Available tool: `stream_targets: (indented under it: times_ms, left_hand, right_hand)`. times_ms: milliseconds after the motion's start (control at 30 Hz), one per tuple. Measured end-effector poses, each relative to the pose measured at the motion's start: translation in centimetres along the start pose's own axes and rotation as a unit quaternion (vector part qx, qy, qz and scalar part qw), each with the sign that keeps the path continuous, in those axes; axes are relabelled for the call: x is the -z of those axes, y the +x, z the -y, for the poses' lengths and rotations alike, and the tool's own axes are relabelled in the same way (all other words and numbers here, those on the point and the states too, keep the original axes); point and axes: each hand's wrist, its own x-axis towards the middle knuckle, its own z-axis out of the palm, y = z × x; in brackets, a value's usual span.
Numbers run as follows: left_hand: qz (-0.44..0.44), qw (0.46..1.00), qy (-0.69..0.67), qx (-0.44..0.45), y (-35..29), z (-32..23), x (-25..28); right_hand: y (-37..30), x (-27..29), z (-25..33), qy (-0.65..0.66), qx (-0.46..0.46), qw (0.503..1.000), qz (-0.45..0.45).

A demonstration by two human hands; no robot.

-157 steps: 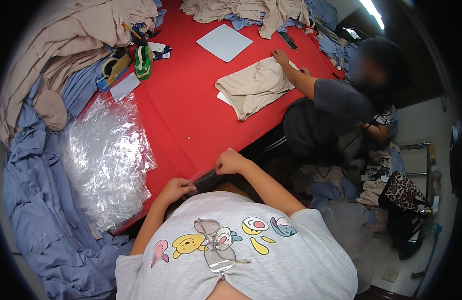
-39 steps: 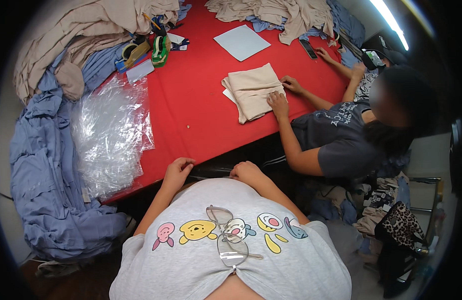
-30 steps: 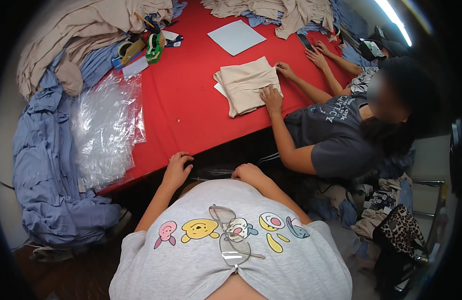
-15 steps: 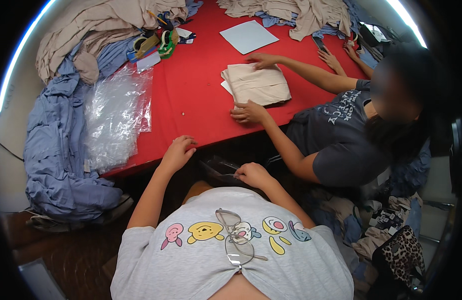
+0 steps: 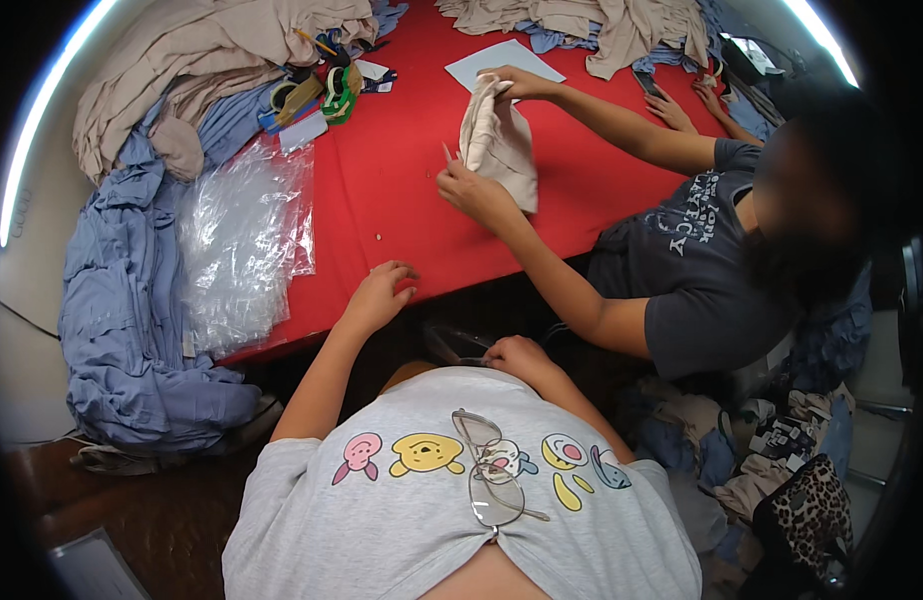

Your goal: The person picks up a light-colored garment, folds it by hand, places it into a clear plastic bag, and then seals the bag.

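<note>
Pinching clear plastic film [image 5: 446,343] in right hand [image 5: 522,356] with a nearly closed grip, below edge of desk [image 5: 432,235]; holding left hand [image 5: 381,296] loosely open, empty, by that edge; best to pinch lightly, avoiding creases.

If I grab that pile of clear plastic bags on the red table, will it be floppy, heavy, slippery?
The clear plastic bags would probably flop and crinkle, since the film looks thin and wrinkled. They're likely light, being see-through sheets. Their glossy surfaces suggest the layers may slide apart if pushed across the red table.
</note>
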Motion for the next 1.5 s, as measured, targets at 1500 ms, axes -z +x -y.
stream_targets:
  times_ms: [1500]
  left_hand:
    - [-0.224,0.825,-0.46,0.238,9.9,15.0,-0.3]
  right_hand:
    - [-1.8,-3.0,1.0,-0.014,-0.123,0.991,-0.041]
